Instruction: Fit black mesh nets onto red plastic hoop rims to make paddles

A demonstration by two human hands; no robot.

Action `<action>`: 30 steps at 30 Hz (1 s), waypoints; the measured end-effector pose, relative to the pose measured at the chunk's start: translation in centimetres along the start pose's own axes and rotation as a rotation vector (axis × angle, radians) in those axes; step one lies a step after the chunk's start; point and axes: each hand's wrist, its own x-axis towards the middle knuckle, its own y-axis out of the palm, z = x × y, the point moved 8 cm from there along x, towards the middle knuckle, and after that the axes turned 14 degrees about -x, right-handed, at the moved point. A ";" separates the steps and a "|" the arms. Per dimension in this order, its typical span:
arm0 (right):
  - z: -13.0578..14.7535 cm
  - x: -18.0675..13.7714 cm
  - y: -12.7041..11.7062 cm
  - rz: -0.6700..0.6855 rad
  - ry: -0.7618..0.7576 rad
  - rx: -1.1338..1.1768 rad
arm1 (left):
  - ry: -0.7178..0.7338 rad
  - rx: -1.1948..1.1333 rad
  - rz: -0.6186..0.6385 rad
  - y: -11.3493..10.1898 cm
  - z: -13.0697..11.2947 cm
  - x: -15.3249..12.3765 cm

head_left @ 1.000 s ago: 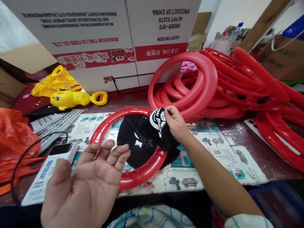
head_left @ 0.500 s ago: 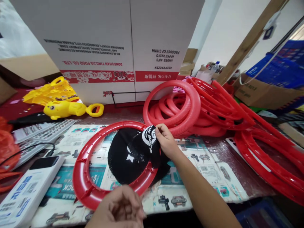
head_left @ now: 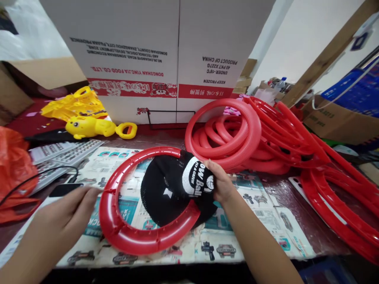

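A red plastic ring lies flat on printed cardboard sheets in front of me. A black mesh net with a white printed logo is draped over the ring's right side. My right hand pinches the net's folded edge beside the logo. My left hand reaches in from the lower left with fingers stretched out, their tips just short of the ring's left rim, and it holds nothing.
A heap of red rings fills the right side. A large white carton stands behind. Yellow toy parts, grey keypads, an orange bag and a black cable lie at the left.
My left hand went from open palm up, to closed near the front edge, to stretched out at the ring's left rim. My right hand shifted its grip lower on the net.
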 end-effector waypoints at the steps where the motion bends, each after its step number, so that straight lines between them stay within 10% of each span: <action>1: -0.2 0.0 0.2 0.022 0.031 -0.007 | 0.049 0.253 0.125 1.0 -0.3 2.0; 9: -1.5 -0.7 0.6 0.218 0.250 -0.203 | 0.022 0.425 0.168 6.5 -0.1 11.5; 19: 0.9 -1.9 -0.2 0.250 0.180 -0.246 | -0.016 0.025 0.405 4.3 -5.7 10.0; 30: 0.5 0.0 -1.1 0.142 0.230 -0.432 | 0.062 -0.039 0.674 12.1 -9.2 11.3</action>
